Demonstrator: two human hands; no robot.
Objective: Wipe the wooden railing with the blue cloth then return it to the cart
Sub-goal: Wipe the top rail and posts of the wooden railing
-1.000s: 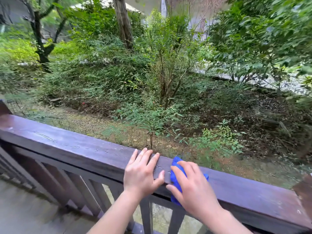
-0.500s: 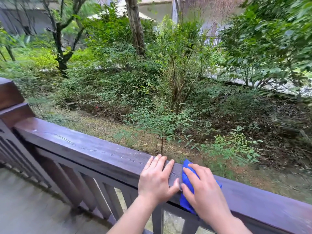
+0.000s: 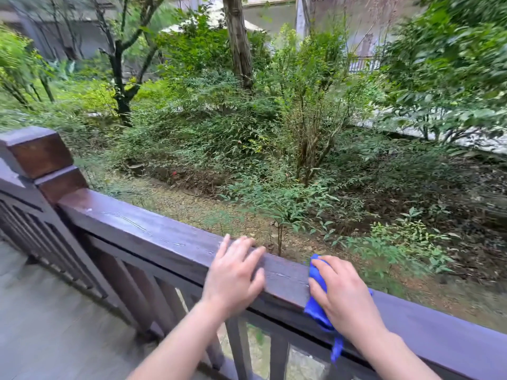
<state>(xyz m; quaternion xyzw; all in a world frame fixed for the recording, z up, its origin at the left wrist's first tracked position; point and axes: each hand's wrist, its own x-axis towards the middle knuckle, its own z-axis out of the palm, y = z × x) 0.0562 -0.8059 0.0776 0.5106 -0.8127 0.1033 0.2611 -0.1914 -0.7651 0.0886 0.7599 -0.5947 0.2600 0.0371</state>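
A dark wooden railing (image 3: 153, 231) runs from a post at the left down to the lower right. The blue cloth (image 3: 317, 278) is draped over the top rail, with a tail hanging down its near face. My right hand (image 3: 343, 294) presses flat on the cloth and covers most of it. My left hand (image 3: 233, 272) rests on the bare rail a short gap to the left of the cloth, fingers spread, holding nothing. Pale streaks mark the rail top further left. No cart is in view.
A square wooden corner post (image 3: 35, 152) stands at the left end of the rail, with a second slatted rail section beyond it. Vertical balusters (image 3: 142, 294) fill the space under the rail. Grey decking (image 3: 41, 333) lies at lower left. Shrubs and trees (image 3: 301, 133) grow beyond.
The view has swung left, showing the corner post. My left hand has slid left along the rail, so a gap has opened between it and the cloth under my right hand.
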